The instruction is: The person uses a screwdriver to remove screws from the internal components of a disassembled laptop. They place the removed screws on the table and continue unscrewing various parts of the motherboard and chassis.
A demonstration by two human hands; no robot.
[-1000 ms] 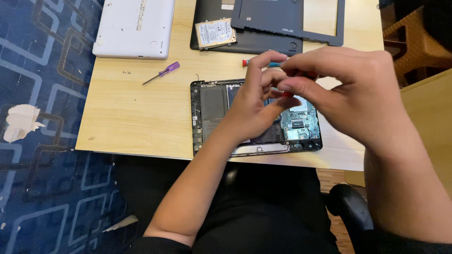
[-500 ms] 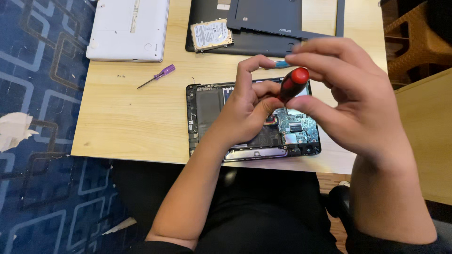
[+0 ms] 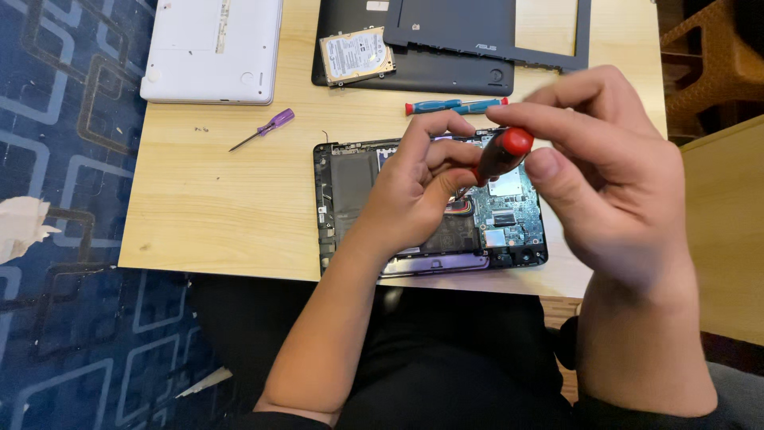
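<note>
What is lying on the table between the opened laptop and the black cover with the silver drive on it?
A blue screwdriver with red tips, lying flat on the wood, in the head view.

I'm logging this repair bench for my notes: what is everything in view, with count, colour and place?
Opened laptop base: 1, black with green circuit board, front middle of table, under the hands.
Red-and-black screwdriver: 1, held over the opened base by both hands.
Blue-and-red screwdriver: 1, lying behind the opened base.
Purple screwdriver: 1, small, lying left of the base.
White laptop cover: 1, far left of table.
Black panel: 1, far middle.
Hard drive: 1, silver, on the black panel.
Black bezel frame: 1, far right, overlapping the panel.
Table: 1, light wood.
Carpet: blue, patterned, at left.
Left hand: steadies the screwdriver shaft.
Right hand: grips the handle.
</note>
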